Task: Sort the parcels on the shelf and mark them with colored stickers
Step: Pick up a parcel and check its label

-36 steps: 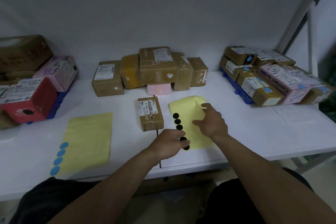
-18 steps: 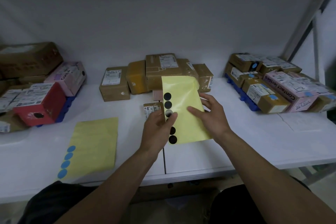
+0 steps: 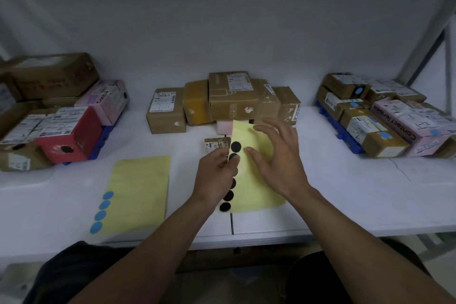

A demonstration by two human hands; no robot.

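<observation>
My left hand (image 3: 217,175) pinches the left edge of a yellow sticker sheet (image 3: 254,187) with a column of black round stickers (image 3: 235,146), held tilted above the shelf. My right hand (image 3: 278,158) lies over the sheet's right half with fingers spread and straight. Behind the sheet, a small brown parcel (image 3: 214,143) sits on the white shelf (image 3: 345,192), partly hidden. A stack of brown parcels (image 3: 229,99) stands at the back centre.
A second yellow sheet (image 3: 140,187) with blue stickers (image 3: 102,212) lies flat at the left. Parcels with black stickers, among them a red box (image 3: 74,133), sit at the far left. Parcels with blue stickers (image 3: 380,118) fill a blue pallet at the right. A metal shelf post (image 3: 429,29) rises at the right.
The black-sticker sheet was lifted off the shelf by both hands and now is held lower and closer. My left thumb has slid up onto a sticker near the top.
</observation>
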